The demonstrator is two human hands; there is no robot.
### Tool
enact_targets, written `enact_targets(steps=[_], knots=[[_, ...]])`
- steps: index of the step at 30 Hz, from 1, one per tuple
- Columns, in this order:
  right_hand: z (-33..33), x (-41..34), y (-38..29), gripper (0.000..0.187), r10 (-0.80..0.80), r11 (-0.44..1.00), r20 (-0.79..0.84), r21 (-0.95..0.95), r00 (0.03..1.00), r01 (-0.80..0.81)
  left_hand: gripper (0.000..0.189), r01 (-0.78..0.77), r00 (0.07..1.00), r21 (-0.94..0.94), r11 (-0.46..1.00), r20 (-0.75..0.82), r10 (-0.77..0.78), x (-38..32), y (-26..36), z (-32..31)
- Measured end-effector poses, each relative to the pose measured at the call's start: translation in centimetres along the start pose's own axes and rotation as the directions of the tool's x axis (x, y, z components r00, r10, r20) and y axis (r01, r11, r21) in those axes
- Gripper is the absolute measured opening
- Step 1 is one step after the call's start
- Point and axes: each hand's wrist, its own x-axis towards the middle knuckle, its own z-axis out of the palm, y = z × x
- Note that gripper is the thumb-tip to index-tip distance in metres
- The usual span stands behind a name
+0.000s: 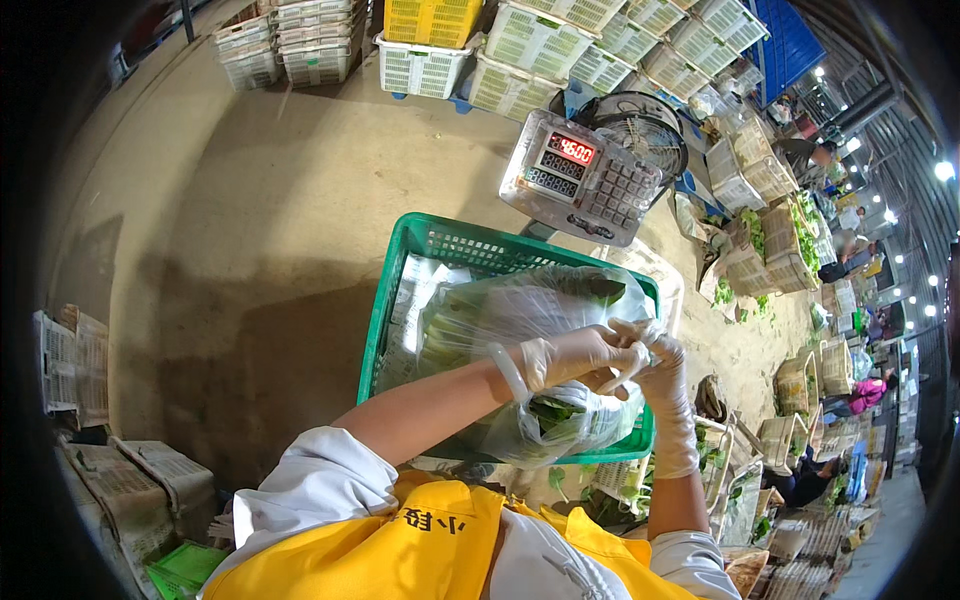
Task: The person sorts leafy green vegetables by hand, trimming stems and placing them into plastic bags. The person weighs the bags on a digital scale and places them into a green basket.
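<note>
A clear plastic bag (517,300) of green leafy vegetables lies in a green plastic crate (381,315). Both hands wear thin whitish gloves and meet above the bag's right part. My left hand (589,360) reaches in from the left, its fingers closed on gathered plastic of the bag. Touching it, my right hand (654,356) pinches the same bunched plastic; the fingertips overlap and partly hide the grip. Printed papers (416,289) lie at the crate's left side. Just beyond the crate stands a scale's display and keypad unit (581,176) with lit red digits.
A round metal fan (637,135) stands behind the scale display. Stacked white crates (532,45) and a yellow crate (431,22) line the far side. More crates (127,487) stand at lower left. Vegetable-filled baskets (780,240) and several people are to the right.
</note>
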Motion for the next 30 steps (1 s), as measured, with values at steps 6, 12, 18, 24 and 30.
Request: enact_targets(steps=[6, 12, 18, 24, 30], knots=[[-4.2, 1.0, 6.3, 0.022, 0.33, 0.936, -0.26, -0.036, 0.908, -0.35, 0.027, 0.069, 0.915, 0.709, 0.702, -0.325, 0.238, -2.3, -1.1, -1.1], [-1.0, 2.3, 22.4, 0.022, 0.548, 0.8, -0.269, -0.108, 0.792, -0.591, 0.012, -0.252, 0.924, 0.766, 0.591, 0.009, 0.382, -10.9, -6.5, -1.5], [-1.5, -0.1, 26.2, 0.037, 0.548, 0.798, -0.049, 0.331, 0.835, -0.504, 0.027, -0.179, 0.819, 0.929, 0.324, -0.042, 0.572, -13.2, -7.2, -4.5], [-7.7, -6.3, 18.1, 0.081, 0.489, 0.51, 0.381, 0.605, 0.784, -0.612, 0.035, 0.612, 0.38, 0.713, 0.342, -0.644, 0.664, -11.7, -5.4, -20.4], [-6.6, -11.2, 13.6, 0.079, 0.594, 0.53, 0.201, 0.631, 0.779, -0.567, 0.034, 0.935, 0.31, 0.322, 0.145, -0.945, 0.102, -7.7, -7.0, -32.3]])
